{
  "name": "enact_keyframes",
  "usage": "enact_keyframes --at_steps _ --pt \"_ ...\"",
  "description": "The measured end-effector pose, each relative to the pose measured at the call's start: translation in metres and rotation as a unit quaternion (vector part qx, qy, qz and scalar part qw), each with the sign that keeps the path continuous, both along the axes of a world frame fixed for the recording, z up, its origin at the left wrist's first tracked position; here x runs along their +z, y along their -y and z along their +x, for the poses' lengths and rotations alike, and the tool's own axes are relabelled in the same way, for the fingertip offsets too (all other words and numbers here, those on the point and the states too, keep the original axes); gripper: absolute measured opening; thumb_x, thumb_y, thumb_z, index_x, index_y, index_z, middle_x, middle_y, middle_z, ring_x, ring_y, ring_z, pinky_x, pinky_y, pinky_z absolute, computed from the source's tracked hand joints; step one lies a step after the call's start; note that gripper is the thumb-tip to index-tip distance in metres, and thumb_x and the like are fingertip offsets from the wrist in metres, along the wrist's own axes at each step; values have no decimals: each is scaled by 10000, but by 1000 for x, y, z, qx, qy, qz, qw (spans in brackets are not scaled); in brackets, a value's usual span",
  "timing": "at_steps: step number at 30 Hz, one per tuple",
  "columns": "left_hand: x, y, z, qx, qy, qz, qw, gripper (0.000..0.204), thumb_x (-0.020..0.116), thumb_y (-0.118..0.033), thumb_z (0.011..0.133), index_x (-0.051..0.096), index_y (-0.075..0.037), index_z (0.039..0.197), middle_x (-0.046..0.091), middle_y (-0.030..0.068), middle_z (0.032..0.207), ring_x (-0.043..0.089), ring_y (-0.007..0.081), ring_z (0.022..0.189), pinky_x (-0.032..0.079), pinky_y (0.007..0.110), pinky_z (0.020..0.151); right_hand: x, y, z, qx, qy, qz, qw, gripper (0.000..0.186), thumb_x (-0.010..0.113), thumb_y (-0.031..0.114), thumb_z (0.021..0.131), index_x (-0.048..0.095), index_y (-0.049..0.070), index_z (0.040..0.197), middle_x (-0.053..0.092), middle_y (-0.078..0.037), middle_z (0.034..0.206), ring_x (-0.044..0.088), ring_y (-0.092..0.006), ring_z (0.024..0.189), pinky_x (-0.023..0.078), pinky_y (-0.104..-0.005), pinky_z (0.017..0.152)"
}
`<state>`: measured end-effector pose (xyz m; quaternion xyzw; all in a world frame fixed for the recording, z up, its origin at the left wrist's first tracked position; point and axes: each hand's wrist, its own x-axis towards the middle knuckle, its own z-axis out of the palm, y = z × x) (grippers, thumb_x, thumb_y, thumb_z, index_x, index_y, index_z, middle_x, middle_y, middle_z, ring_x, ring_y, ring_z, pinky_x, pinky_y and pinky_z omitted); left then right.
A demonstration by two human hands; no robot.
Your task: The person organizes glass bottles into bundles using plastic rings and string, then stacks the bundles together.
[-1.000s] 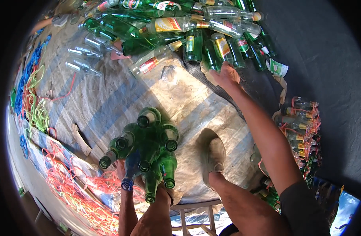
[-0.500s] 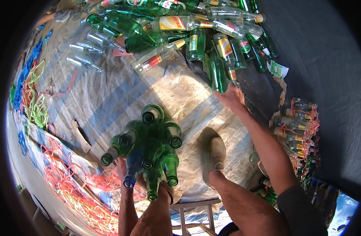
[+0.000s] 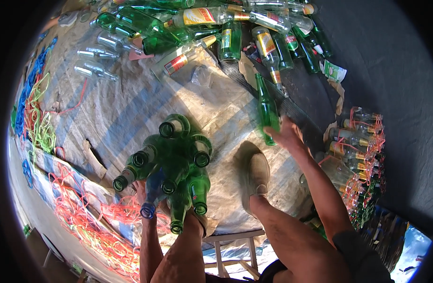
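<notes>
A cluster of green bottles (image 3: 176, 162) stands upright in front of my left leg, necks toward me, with one bluish bottle (image 3: 154, 188) among them. My left hand (image 3: 139, 192) is against the cluster's left side; bottles hide most of its fingers. Over the sheet to the right, my right hand (image 3: 288, 135) holds a single green bottle (image 3: 266, 109) near its base, thumb across the glass, neck pointing away from me. This bottle is apart from both the pile and the cluster.
A heap of green and clear bottles (image 3: 197, 18) lies at the far side. Clear bottles (image 3: 96, 70) lie at left, near tangled red ties (image 3: 84, 221). Tied bottles (image 3: 353, 141) are stacked at right. My shoe (image 3: 259, 172) is on the sheet; a wooden stool (image 3: 235, 238) shows below.
My right hand has drawn the green bottle out of the heap, toward me. The bottle cluster has shifted slightly left and away in the view, with my left hand still beside it.
</notes>
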<state>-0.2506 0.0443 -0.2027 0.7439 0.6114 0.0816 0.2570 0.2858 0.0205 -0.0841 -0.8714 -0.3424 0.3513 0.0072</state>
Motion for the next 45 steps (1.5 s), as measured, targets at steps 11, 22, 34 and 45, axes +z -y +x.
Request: enact_keyframes --at_steps 11,22,34,45 --pt "-7 -11 23 -17 18 1 1000 544 725 -411 854 575 -66 1247 520 221 1233 476 467 1154 419 533 952 3 -14 21 9 91 90 992 720 837 510 664 653 25 1163 724 -214 1104 707 -349 1020 540 -435 920" --pt "2 -16 16 -4 14 6 1000 535 722 -409 858 570 -62 1235 526 221 1211 486 463 1134 424 527 934 38 27 -105 86 -241 387 886 750 881 137 702 471 41 1323 634 -94 1177 654 -209 1054 567 -333 914" --pt "0 -20 23 -6 16 14 1000 525 719 -408 864 565 -58 1223 532 220 1188 496 458 1112 428 521 915 14 18 -140 162 -286 441 835 596 817 16 762 551 48 1295 618 -164 1201 652 -299 1076 540 -375 898" --pt "-1 -14 25 -6 16 15 1000 516 716 -406 869 560 -54 1211 537 220 1166 506 454 1092 433 516 897 -5 14 -142 239 -213 446 836 670 865 105 762 508 19 1322 617 -200 1228 631 -344 1132 529 -406 954"
